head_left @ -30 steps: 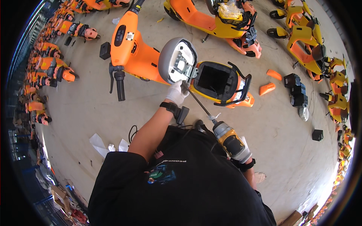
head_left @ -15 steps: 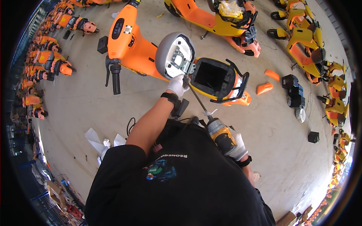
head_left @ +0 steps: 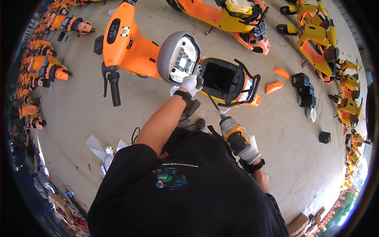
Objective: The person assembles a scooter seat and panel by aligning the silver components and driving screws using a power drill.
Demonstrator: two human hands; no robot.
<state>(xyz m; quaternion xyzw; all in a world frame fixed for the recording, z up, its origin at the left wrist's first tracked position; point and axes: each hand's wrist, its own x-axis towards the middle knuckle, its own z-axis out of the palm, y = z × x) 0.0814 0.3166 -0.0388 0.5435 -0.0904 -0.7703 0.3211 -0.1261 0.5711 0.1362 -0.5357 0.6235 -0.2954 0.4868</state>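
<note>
An orange scooter (head_left: 138,55) stands before me with its grey seat (head_left: 166,59) tipped up, white underside showing. My left hand (head_left: 191,83), in a white glove, is at the metal seat hinge (head_left: 195,70), fingers closed; whatever they pinch is too small or hidden to make out. In my gloved right hand (head_left: 250,150) is a yellow and black power drill (head_left: 235,136), gripped by its handle. Its long thin bit (head_left: 212,102) points up and left towards my left fingers. The bit's tip is hidden near the hand. Beside the hinge lies the open black storage compartment (head_left: 221,77).
Two orange covers (head_left: 273,87) lie right of the scooter, near several black boxes (head_left: 306,91). Another black box (head_left: 325,137) sits nearer. A yellow and orange scooter (head_left: 221,19) stands beyond, with rows of scooters (head_left: 316,43) on both sides. White wrapping (head_left: 98,148) lies left of me.
My left hand has moved slightly right and up along the hinge side. The drill has shifted a little up and right, still in my right hand. The whole view has shifted slightly.
</note>
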